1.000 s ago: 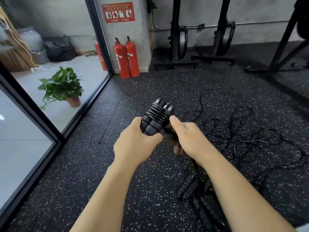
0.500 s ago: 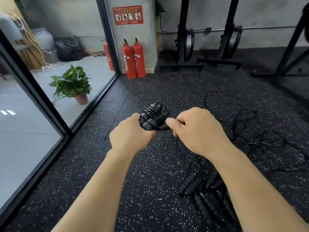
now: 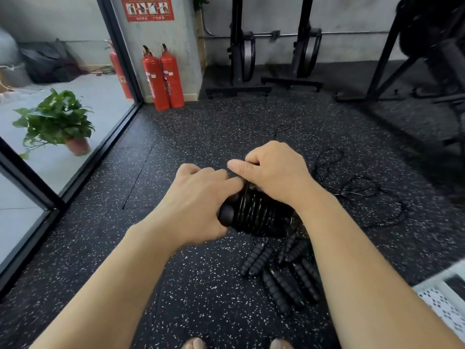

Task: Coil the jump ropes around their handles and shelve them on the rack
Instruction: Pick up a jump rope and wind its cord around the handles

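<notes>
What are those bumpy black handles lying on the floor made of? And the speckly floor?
The bumpy handles look like black foam or soft rubber: matte, ribbed, no shine; which one I can't tell. The floor looks like rubber gym matting: dull black with white flecks and seams between tiles.

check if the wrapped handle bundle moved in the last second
Yes: the bundle shifted right and nearer, toward the loose handles on the floor.
</notes>
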The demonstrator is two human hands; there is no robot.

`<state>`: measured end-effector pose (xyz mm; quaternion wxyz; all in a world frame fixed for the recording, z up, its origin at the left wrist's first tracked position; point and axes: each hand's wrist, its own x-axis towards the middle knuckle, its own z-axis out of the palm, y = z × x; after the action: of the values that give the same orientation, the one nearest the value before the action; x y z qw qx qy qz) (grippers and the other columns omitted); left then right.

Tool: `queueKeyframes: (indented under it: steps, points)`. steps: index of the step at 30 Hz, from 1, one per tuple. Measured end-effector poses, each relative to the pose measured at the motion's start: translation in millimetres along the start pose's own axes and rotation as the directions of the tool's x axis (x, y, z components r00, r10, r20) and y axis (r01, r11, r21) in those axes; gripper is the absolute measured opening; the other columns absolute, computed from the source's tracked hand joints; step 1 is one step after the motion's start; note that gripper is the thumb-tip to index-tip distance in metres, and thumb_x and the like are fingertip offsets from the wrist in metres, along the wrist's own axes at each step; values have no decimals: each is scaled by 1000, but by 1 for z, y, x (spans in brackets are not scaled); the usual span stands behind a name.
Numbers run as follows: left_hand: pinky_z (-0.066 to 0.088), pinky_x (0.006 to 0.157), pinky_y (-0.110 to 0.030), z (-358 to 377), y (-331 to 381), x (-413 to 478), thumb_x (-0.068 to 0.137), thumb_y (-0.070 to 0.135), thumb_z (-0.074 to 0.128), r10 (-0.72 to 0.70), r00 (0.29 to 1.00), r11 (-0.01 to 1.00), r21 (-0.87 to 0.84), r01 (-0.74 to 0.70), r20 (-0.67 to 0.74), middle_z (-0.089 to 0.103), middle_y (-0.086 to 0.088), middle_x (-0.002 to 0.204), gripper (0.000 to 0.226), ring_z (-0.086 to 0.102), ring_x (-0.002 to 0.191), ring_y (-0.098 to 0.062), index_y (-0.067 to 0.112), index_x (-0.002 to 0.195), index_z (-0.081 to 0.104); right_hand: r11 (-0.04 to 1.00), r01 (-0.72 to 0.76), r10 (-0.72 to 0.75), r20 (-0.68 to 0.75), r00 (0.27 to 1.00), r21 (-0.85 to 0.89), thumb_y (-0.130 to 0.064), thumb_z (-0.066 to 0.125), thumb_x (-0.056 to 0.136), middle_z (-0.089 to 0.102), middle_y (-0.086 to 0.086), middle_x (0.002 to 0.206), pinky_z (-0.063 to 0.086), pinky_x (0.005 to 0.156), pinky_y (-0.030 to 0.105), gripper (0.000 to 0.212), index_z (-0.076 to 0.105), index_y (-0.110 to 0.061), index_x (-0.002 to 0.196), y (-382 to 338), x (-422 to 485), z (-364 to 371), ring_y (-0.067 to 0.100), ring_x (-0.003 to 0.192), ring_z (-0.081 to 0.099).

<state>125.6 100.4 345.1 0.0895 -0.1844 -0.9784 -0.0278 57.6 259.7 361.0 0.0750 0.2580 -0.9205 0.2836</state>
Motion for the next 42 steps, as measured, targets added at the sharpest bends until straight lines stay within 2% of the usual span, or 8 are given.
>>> queueKeyframes:
  steps: [6, 11, 23, 27, 30, 35, 39, 42]
  points:
    - [25, 105, -44, -1, 5, -4, 70, 29, 65, 40, 998, 992, -116, -45, -45, 48, 16, 83, 29, 45, 85, -8, 35, 97, 54, 892, -183, 111, 193, 975, 414, -48, 65, 86, 36, 4, 50, 27, 43, 23, 53, 50, -7, 56, 16, -5, -7, 11, 41, 29]
    - [21, 106, -41, -4, 8, -3, 66, 29, 60, 30, 998, 985, -168, -38, -51, 47, 16, 84, 42, 44, 87, -6, 40, 107, 53, 837, -206, 141, 165, 976, 506, -46, 65, 86, 40, 11, 59, 28, 43, 22, 62, 55, 12, 65, 21, -6, -10, 18, 47, 31]
    - [26, 105, -41, -9, 16, 1, 65, 30, 63, 6, 998, 943, -332, -26, -62, 53, 14, 89, 45, 49, 93, -7, 40, 108, 54, 678, -326, 170, 291, 941, 659, -43, 65, 86, 45, -2, 46, 37, 42, 16, 43, 59, -2, 74, 23, -9, -14, 7, 38, 39]
    - [45, 77, -27, -17, 25, 2, 67, 22, 72, -59, 998, 805, -592, 32, -26, 58, 16, 91, 51, 55, 85, -2, 49, 105, 51, 649, -366, 172, 340, 925, 667, -16, 48, 99, 51, -5, 43, 42, 52, 24, 39, 41, -7, 63, 26, -12, 1, 8, 41, 49]
    - [38, 53, -17, -14, 25, 7, 71, 12, 71, -226, 974, 761, -621, 189, 20, 57, 14, 84, 49, 54, 67, -2, 39, 107, 51, 446, -499, 339, 376, 862, 743, 1, 30, 102, 53, -4, 49, 42, 54, 22, 39, 40, -12, 66, 21, -15, 14, 10, 54, 46]
    - [47, 57, -32, -7, 13, 14, 74, 23, 71, -495, 868, 682, -637, 361, -38, 59, 8, 88, 44, 59, 71, -16, 28, 111, 48, 570, -586, 363, 464, 808, 575, -13, 30, 98, 45, 0, 48, 21, 40, 25, 35, 47, -12, 66, 5, -7, 34, 11, 37, 29]
    - [47, 55, -32, -2, -10, 13, 77, 26, 69, -670, 741, 538, -658, 527, 46, 62, 2, 89, 35, 60, 72, -18, 18, 105, 50, 738, -465, 318, 357, 878, 488, -23, 38, 101, 54, 4, 59, 31, 43, 23, 33, 56, -10, 79, -6, -8, 47, 9, 40, 42]
    - [40, 52, -26, -2, -28, 6, 79, 23, 73, -667, 725, 466, -663, 586, 172, 60, 3, 88, 35, 54, 69, -12, 15, 106, 51, 899, -326, 247, 276, 929, 293, -27, 45, 99, 61, 5, 67, 38, 56, 29, 30, 64, -6, 88, -11, -11, 49, 17, 57, 50]
